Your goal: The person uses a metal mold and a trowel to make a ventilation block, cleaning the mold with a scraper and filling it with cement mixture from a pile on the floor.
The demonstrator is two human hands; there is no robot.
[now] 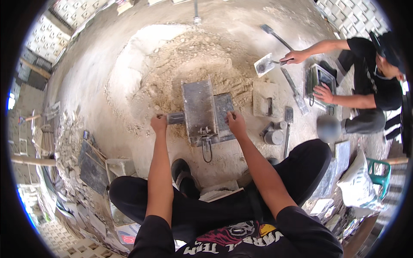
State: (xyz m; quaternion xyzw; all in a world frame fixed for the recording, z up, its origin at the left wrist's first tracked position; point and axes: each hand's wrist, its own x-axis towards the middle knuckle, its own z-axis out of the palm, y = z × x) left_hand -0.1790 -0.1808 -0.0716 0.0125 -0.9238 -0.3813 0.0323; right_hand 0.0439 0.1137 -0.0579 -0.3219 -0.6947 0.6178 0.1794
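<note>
In front of me on the ground stands a dark metal mould box [198,103] with a looped metal latch [207,150] at its near end. On its left side a short dark bar [175,118] sticks out, and my left hand [159,123] is closed at the bar's outer end. A flat dark plate [223,114] lies against the box's right side. My right hand [236,124] has its fingers curled at this plate's right edge. The exact finger grip of both hands is partly hidden.
A mound of sandy mix [185,60] rises behind the box. At right lie a float [266,101], a small trowel [288,115] and a round tin [274,137]. A co-worker [374,81] crouches at far right, holding a trowel [264,65] beside another mould box [320,77].
</note>
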